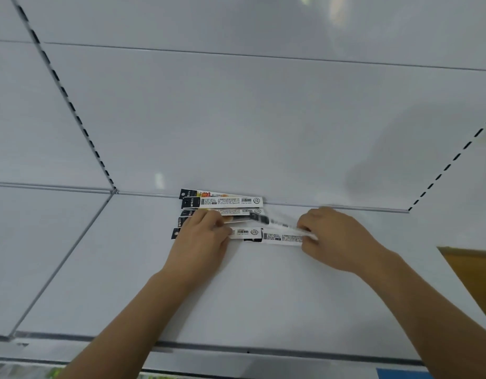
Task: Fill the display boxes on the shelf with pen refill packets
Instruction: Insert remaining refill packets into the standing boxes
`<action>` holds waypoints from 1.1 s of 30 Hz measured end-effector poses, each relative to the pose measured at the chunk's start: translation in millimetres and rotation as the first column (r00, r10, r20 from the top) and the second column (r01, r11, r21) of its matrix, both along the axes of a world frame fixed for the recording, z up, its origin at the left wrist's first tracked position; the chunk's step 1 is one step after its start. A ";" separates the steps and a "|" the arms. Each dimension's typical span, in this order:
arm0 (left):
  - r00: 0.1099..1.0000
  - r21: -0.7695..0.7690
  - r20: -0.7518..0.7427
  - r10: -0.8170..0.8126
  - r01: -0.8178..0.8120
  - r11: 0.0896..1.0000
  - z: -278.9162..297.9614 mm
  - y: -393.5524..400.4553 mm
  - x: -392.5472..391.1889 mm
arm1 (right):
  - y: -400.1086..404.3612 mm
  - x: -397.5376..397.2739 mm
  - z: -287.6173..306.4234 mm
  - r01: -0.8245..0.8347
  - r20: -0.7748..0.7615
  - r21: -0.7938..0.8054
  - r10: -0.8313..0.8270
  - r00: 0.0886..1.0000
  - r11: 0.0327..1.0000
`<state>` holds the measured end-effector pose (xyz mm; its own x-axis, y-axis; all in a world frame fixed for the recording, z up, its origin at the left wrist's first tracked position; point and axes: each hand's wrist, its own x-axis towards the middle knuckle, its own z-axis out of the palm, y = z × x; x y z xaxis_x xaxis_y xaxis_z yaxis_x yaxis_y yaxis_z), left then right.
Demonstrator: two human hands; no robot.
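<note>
refill packets point(222, 201) lie on the shelf point(263, 296); left hand point(201, 242) presses some, right hand point(334, 239) pinches 1.

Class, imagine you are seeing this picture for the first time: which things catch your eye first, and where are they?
First, the pen refill packets fanned out flat at the back of the white shelf, against the rear panel. Then the two hands on them: the left hand rests on the pile's left end, while the right hand pinches the right end of a front packet.
</note>
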<state>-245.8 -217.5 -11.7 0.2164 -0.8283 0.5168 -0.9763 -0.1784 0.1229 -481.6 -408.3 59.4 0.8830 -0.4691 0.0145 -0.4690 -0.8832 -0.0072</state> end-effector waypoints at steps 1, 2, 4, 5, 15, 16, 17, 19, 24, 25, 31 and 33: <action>1.000 -0.014 0.006 0.004 -0.004 1.000 0.6 1.0 0.0 | 4.4 2.5 -4.3 -0.041 -0.032 0.005 0.041 0.999 0.999; 1.000 -0.026 0.007 0.005 -0.005 1.000 1.2 2.5 0.8 | 8.4 5.3 -7.9 -0.072 -0.066 0.006 0.072 0.995 0.997; 1.000 -0.040 -0.002 -0.010 0.010 0.999 0.2 5.7 2.7 | 10.6 9.2 -10.1 -0.086 -0.108 0.015 0.087 0.990 0.996; 1.000 -0.039 -0.005 -0.023 0.022 0.999 -1.3 7.4 3.3 | 9.2 11.2 -9.1 -0.083 -0.118 0.014 0.084 0.989 0.996; 0.996 0.002 -0.084 -0.036 0.037 0.999 -0.2 19.9 2.3 | -2.6 6.2 7.3 -0.006 -0.164 0.005 0.007 0.986 1.000; 0.995 0.006 -0.090 -0.031 0.031 0.999 -0.6 20.2 3.2 | -3.0 5.2 7.4 -0.008 -0.146 0.012 0.010 0.989 1.000; 0.995 0.009 -0.100 -0.025 0.026 1.000 -1.2 20.3 4.0 | -2.0 6.1 6.3 -0.021 -0.119 0.011 0.022 0.993 1.000; 0.993 0.010 -0.116 -0.021 0.022 1.000 -2.6 20.2 5.0 | 2.2 11.9 1.3 -0.074 -0.084 0.006 0.075 0.994 0.997; 0.993 0.023 -0.113 -0.020 0.023 0.999 -4.0 21.3 6.8 | 9.4 21.4 -6.7 -0.130 -0.204 0.079 0.143 0.968 0.988; 0.994 0.021 -0.110 -0.018 0.021 1.000 -3.6 21.9 6.5 | 8.0 21.6 -6.5 -0.129 -0.218 0.053 0.137 0.966 0.990; 0.993 0.019 -0.121 0.008 -0.006 1.000 -5.9 25.4 8.3 | 6.8 21.2 1.0 -0.108 -0.233 -0.006 0.104 0.967 0.994; 0.994 0.006 -0.113 -0.004 0.005 1.000 -7.1 24.0 6.2 | -1.6 19.6 6.2 -0.057 -0.109 -0.035 0.052 0.993 0.998</action>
<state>-239.6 -193.5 -18.8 0.2693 -0.8325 0.4842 -0.9570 -0.1750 0.2314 -462.0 -409.8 65.6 0.9046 -0.4211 -0.0654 -0.4164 -0.9061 0.0744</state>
